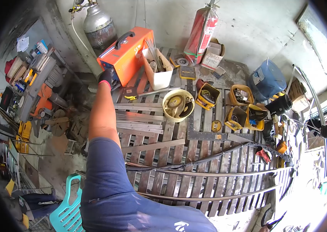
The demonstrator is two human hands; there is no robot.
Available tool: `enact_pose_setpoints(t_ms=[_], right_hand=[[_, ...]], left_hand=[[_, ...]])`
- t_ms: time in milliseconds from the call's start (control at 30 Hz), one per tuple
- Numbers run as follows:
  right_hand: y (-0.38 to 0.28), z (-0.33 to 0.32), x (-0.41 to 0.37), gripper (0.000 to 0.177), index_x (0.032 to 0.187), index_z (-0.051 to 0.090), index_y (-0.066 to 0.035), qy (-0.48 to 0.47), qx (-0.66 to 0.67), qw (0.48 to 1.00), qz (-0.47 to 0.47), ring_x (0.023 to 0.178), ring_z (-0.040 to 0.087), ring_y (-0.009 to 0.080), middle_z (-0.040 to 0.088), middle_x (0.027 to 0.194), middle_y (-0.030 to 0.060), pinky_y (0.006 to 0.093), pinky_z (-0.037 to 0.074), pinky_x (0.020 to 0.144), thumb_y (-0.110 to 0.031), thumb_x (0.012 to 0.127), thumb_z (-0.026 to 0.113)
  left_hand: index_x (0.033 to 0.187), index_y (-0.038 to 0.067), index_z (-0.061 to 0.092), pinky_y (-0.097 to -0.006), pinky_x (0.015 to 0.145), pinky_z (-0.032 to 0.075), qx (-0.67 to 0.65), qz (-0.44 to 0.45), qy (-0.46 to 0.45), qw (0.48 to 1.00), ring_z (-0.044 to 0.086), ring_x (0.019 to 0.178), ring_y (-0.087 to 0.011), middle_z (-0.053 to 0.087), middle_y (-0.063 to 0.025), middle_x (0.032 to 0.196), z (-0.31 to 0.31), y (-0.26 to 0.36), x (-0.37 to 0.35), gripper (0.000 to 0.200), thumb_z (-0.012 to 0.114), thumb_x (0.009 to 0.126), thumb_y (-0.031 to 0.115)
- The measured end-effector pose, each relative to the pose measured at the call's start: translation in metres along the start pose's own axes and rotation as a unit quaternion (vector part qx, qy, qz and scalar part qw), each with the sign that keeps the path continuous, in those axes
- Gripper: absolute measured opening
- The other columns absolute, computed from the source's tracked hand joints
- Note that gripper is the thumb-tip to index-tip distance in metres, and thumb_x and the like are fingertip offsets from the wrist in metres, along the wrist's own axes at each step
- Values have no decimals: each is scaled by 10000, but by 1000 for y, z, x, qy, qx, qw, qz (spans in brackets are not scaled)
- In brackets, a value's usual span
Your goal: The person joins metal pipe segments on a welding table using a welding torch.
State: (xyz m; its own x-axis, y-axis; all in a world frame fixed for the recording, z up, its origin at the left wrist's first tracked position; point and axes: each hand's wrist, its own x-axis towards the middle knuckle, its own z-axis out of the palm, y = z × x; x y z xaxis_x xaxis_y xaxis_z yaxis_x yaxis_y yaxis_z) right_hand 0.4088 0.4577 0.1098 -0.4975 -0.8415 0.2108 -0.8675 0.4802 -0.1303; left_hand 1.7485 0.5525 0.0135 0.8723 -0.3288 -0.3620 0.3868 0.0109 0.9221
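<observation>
Orange welding machine (121,58), one unit with one black handle (124,40), is standing at the far left of a slatted metal bench (190,156). The left hand (108,77), in a dark glove with a red cuff, is reaching to its near lower end, so the machine is lying just beyond and beside the hand. The fingers are mostly hidden; I cannot tell how far open they are or whether they are gripping anything. One tape measure (130,92) and one white container of rods (161,79) are sitting nearby. Farther right, one round cream bucket (178,116) and four yellow cut-open containers (208,101) are holding parts. Behind, one gas cylinder (99,29) and one wrapped fire extinguisher (200,36) are standing against a stained pale wall (159,17)
</observation>
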Motion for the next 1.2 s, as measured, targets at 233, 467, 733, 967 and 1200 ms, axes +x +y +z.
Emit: enact_pose_setpoints(t_ms=[233,467,733,967,1200], right_hand=[[-9,-4,-6,363,1231,719,-6,-5,-7,1000,10,1098,694,380,712,1169,188,512,563,924,-259,970,724],[-12,4,-2,370,1212,720,-8,-3,-10,1000,13,1087,701,386,723,1155,190,518,567,915,-283,965,734],[-18,4,3,381,1191,721,-10,0,-15,1000,13,1074,709,394,735,1139,192,525,571,905,-311,959,745],[-20,1,7,392,1172,721,-11,7,-23,999,23,1063,716,401,746,1125,194,531,575,896,-335,953,755],[-9,-5,9,405,1153,722,-13,27,-32,999,33,1052,723,407,758,1112,197,537,579,887,-359,948,765]], left_hand=[[1211,200,726,-406,970,478,-124,-27,-62,990,651,1247,-196,736,-39,1309,-26,-28,74,345,658,973,439],[1609,286,468,-513,1286,185,24,-81,-125,989,217,1652,-229,364,9,1761,-21,-10,57,537,354,1115,460],[1571,231,524,-481,1267,250,16,-48,-93,994,292,1624,-229,416,-18,1730,-20,-14,57,532,466,1093,458],[1528,178,584,-452,1230,329,58,-9,-57,997,400,1577,-253,502,-67,1673,-18,-10,35,555,577,1062,479],[1422,143,671,-415,1086,425,9,17,-15,1000,556,1431,-222,662,-60,1488,-14,-17,40,537,684,993,466]])
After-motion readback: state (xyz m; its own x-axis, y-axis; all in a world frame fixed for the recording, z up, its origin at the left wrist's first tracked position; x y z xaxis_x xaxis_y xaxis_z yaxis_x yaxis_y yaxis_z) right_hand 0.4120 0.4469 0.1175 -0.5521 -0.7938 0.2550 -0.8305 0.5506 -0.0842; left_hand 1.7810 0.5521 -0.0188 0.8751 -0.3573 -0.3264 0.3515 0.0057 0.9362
